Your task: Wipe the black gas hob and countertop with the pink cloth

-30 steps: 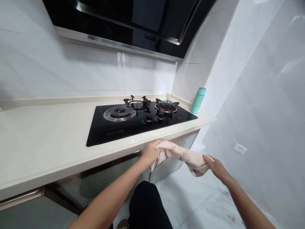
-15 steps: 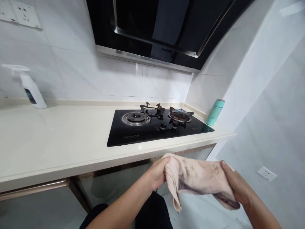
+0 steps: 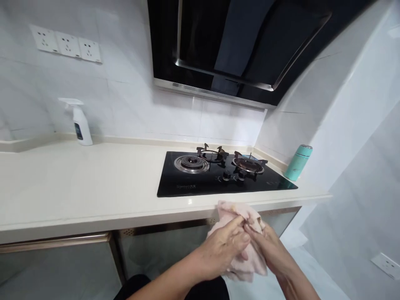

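Cloth (image 3: 233, 211), pale pink and crumpled, bunched up between both hands, held in the air just in front of the counter edge, below the stove. Left hand (image 3: 226, 249) curled over the near side, fingers pressed together, thumb and fingertips pinching a fold at the top. Right hand (image 3: 269, 250) closed on the fabric from the right, fingertips meeting those of the left on that same fold. Loose end hanging beneath both palms.

And round the kitchen, big to small. Long cream counter (image 3: 93, 187), stretching left to right against the white tiled wall. Black hood (image 3: 250, 41) overhead, directly above the stove. Glass-fronted cabinet doors (image 3: 56, 271) under the counter. Black glass stove (image 3: 206, 188) sunk into the right part of the counter, two burners, knobs at the front between them. Row of three white sockets (image 3: 65, 43) high on the wall, upper left. White spray bottle (image 3: 80, 125) upright at the back of the counter, well apart from the stove. Teal flask (image 3: 298, 162) upright in the far right corner, just beside the stove.
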